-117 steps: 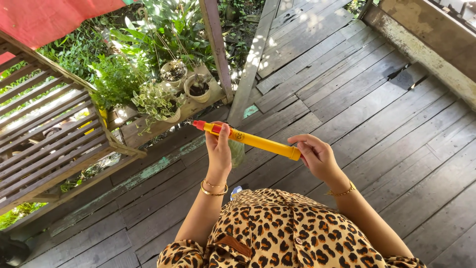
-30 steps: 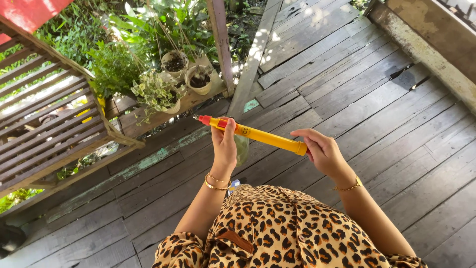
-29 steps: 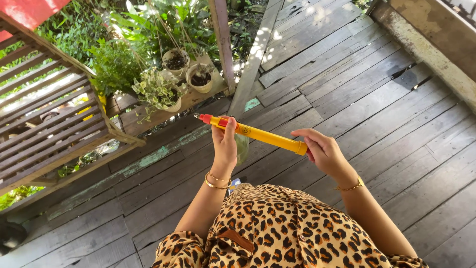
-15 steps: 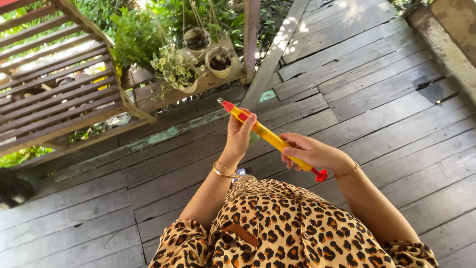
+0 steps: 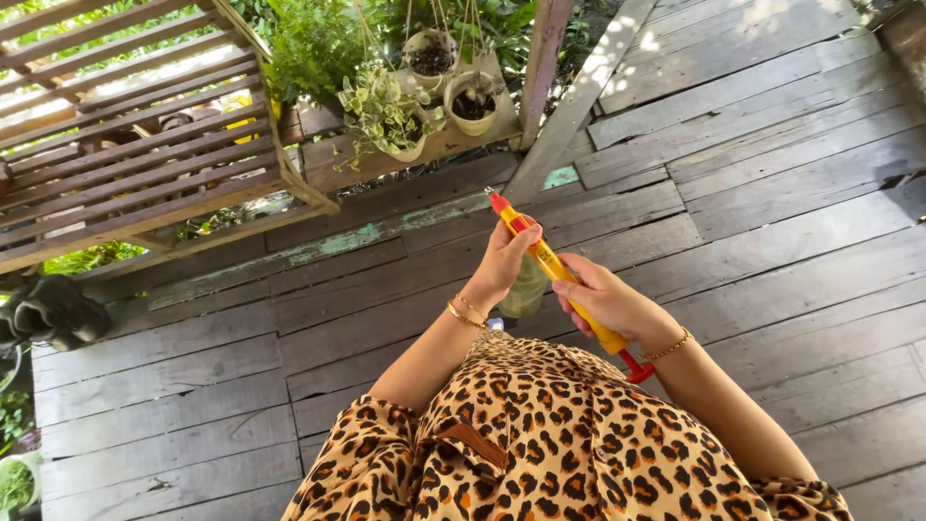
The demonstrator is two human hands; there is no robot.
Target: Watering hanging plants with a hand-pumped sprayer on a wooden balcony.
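I hold a long yellow pump sprayer (image 5: 554,267) with a red tip and a red handle end, slanted from upper left down to lower right. My left hand (image 5: 505,261) grips it near the red tip. My right hand (image 5: 603,299) is wrapped around the tube lower down, just above the red handle. A pale green bottle (image 5: 526,291) hangs under the sprayer between my hands, partly hidden by them. The tip points toward the potted plants (image 5: 388,108) on the wooden ledge ahead.
I stand on a weathered plank deck (image 5: 772,145). A slatted wooden bench (image 5: 135,164) is at the upper left. A wooden post (image 5: 543,58) rises by the hanging pots (image 5: 471,101). Dark shoes (image 5: 48,311) lie at the left edge.
The sprayer has swung from nearly level to a steep slant, tip toward the plants. My right hand slid down toward the red handle. The view shifted, bringing the plants closer.
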